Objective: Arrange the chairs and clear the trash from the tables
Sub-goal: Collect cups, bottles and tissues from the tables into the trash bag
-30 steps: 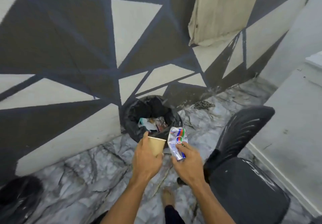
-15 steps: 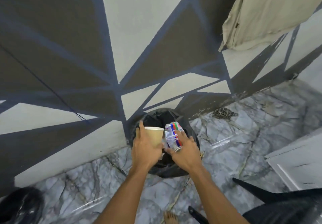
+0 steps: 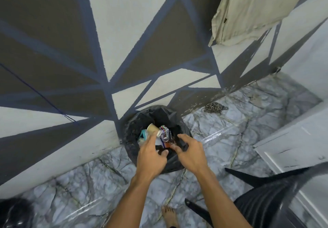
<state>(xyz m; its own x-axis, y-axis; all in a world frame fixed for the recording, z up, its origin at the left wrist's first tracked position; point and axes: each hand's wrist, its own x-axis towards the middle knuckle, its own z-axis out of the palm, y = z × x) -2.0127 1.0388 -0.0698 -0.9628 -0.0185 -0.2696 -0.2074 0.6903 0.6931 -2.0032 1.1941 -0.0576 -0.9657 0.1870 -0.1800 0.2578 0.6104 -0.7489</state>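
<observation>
two items, cup (image 3: 153, 129) and can (image 3: 164, 133), lie in the bin (image 3: 132, 130); our left hand (image 3: 150, 157) and right hand (image 3: 192, 154) hover empty, fingers loosely spread; chair (image 3: 266, 203) likely left to arrange.

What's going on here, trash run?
A person stands over a bin lined with a black bag, set against the painted wall. The left hand and right hand hover open above it, holding nothing. A paper cup and a crushed can sit tipped on top of the trash inside; whether they have settled is unclear. A black chair stands to the right.
</observation>
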